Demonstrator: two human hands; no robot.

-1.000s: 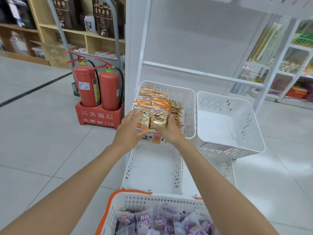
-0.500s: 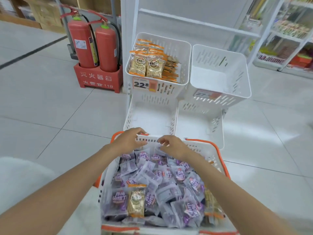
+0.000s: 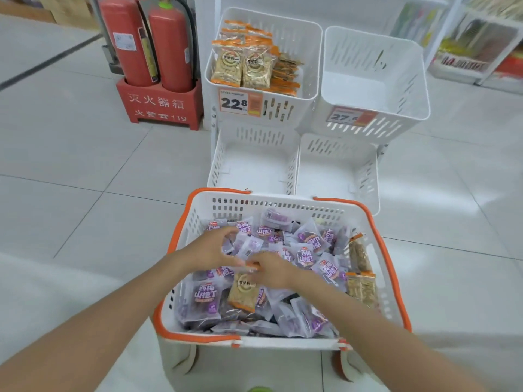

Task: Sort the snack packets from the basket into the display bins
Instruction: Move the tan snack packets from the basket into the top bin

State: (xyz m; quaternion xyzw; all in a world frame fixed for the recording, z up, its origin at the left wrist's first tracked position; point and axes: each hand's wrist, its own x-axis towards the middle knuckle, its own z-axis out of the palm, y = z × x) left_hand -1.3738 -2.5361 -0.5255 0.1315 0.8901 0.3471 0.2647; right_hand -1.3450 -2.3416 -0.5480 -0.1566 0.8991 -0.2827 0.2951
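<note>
Shop corner beyond the sorting: extinguishers, tiled floor, stocked shelves.

Two red extinguishers (image 3: 169, 49) stand upright side by side at upper left, black hoses looping down their sides, both set in a red stand (image 3: 158, 104) printed with white characters and "119". The floor (image 3: 70, 165) is pale grey glossy tile with thin joints; a dark stripe (image 3: 48, 63) crosses it diagonally at far left. Behind the extinguishers, cardboard boxes (image 3: 68, 9) show at the top edge. A white shelf panel (image 3: 353, 9) fills the top centre. At upper right, white shelves (image 3: 481, 46) hold blurred yellow, red and green goods. A green blur (image 3: 259, 389) sits at the bottom edge.
</note>
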